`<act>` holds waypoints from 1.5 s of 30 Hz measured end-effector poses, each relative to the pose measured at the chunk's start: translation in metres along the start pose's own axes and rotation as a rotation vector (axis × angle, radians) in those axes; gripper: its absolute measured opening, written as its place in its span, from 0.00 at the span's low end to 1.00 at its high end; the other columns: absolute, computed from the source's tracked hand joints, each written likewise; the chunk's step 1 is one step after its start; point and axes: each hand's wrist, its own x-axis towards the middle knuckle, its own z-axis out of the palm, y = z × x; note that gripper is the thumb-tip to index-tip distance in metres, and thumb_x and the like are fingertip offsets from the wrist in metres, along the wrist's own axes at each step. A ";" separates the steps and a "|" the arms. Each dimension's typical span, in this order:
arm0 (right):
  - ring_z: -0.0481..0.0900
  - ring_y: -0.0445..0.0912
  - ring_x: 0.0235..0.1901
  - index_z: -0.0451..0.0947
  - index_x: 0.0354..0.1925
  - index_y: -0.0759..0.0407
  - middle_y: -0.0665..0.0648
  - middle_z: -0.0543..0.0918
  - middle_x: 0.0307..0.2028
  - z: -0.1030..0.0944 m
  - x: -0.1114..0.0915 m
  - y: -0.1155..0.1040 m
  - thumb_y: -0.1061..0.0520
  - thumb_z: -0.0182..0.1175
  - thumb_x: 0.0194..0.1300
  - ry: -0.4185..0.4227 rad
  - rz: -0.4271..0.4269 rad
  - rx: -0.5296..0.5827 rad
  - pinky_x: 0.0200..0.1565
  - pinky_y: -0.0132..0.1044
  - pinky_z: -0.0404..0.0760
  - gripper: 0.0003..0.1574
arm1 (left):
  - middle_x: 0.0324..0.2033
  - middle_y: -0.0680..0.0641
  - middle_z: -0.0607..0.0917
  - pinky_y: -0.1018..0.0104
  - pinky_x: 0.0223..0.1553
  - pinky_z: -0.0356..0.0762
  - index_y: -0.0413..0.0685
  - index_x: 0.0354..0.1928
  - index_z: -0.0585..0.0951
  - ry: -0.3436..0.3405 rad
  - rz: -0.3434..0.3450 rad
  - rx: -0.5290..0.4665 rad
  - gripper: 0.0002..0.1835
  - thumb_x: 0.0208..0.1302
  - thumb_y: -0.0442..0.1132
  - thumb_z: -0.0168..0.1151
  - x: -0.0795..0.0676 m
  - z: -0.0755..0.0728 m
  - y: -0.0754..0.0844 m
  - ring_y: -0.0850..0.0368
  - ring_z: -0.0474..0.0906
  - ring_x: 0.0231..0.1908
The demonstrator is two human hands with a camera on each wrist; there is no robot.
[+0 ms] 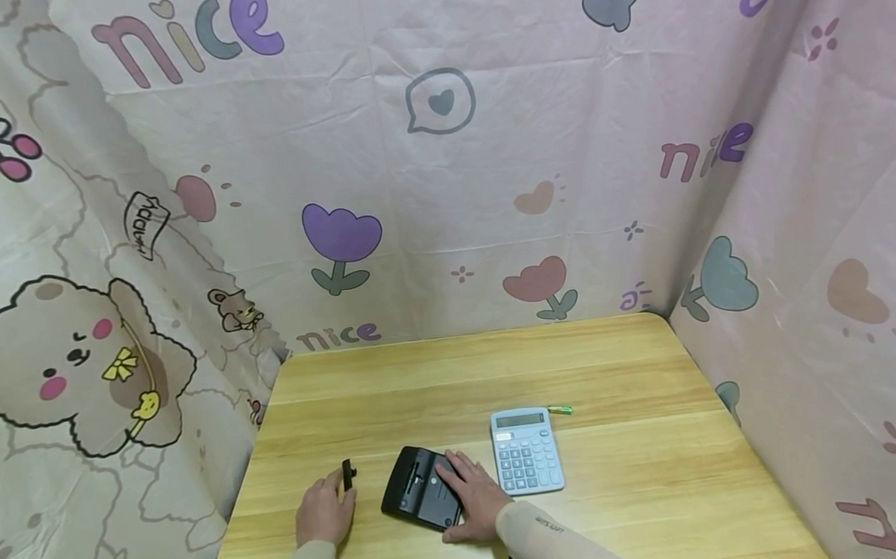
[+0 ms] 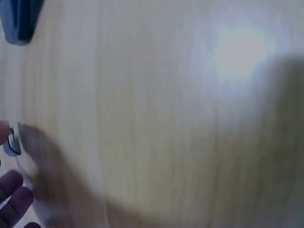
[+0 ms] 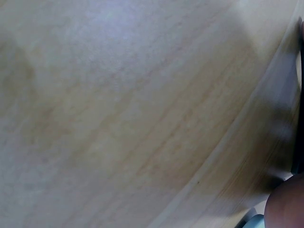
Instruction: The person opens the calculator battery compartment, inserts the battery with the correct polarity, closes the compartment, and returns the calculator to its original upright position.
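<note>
Device [image 1: 425,491], black, underside up on wooden table [image 1: 609,364], slot [image 1: 412,479] uncovered. Across its right end, right hand [image 1: 476,499], fingers outstretched and spread, thumb at the near corner. To the left, apart from the device, left hand [image 1: 326,510], small black cover [image 1: 347,475] pinched in its fingers. Beyond the right hand, light-blue calculator [image 1: 526,449], keys up; just beside its top right corner, green battery [image 1: 560,410]. Behind, patterned cloth [image 1: 443,171].

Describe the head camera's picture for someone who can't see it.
A person's left hand holds a small black piece while their right hand rests on a black device on a wood-grain table. A blue calculator and a small green item lie farther right; patterned cloth hangs behind.
</note>
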 end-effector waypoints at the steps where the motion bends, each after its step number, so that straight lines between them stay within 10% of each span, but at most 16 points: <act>1: 0.43 0.53 0.68 0.44 0.71 0.46 0.56 0.44 0.70 -0.001 0.000 0.000 0.20 0.59 0.38 -0.002 0.001 0.002 0.63 0.51 0.56 0.70 | 0.40 0.39 0.79 0.46 0.38 0.74 0.41 0.54 0.75 0.004 -0.010 -0.009 0.27 0.54 0.47 0.65 -0.001 0.000 0.002 0.41 0.75 0.40; 17: 0.45 0.53 0.68 0.45 0.71 0.47 0.57 0.45 0.70 -0.004 -0.001 -0.003 0.22 0.61 0.37 -0.011 0.009 0.007 0.62 0.51 0.57 0.70 | 0.48 0.39 0.70 0.47 0.54 0.64 0.41 0.54 0.74 0.217 0.139 -0.106 0.33 0.48 0.52 0.69 -0.008 0.008 0.038 0.42 0.61 0.54; 33: 0.44 0.52 0.68 0.44 0.71 0.45 0.56 0.45 0.70 0.001 -0.004 -0.004 0.19 0.57 0.38 0.004 0.027 0.002 0.62 0.53 0.57 0.69 | 0.55 0.38 0.69 0.45 0.53 0.68 0.41 0.63 0.64 -0.103 0.161 -0.101 0.49 0.45 0.66 0.64 -0.027 0.030 0.078 0.43 0.68 0.54; 45: 0.45 0.53 0.67 0.46 0.71 0.46 0.57 0.46 0.70 0.001 -0.005 -0.004 0.18 0.56 0.37 0.033 0.023 0.005 0.62 0.54 0.57 0.70 | 0.58 0.37 0.66 0.44 0.54 0.67 0.40 0.62 0.67 -0.172 0.087 -0.084 0.54 0.37 0.70 0.65 -0.033 0.038 0.087 0.41 0.65 0.56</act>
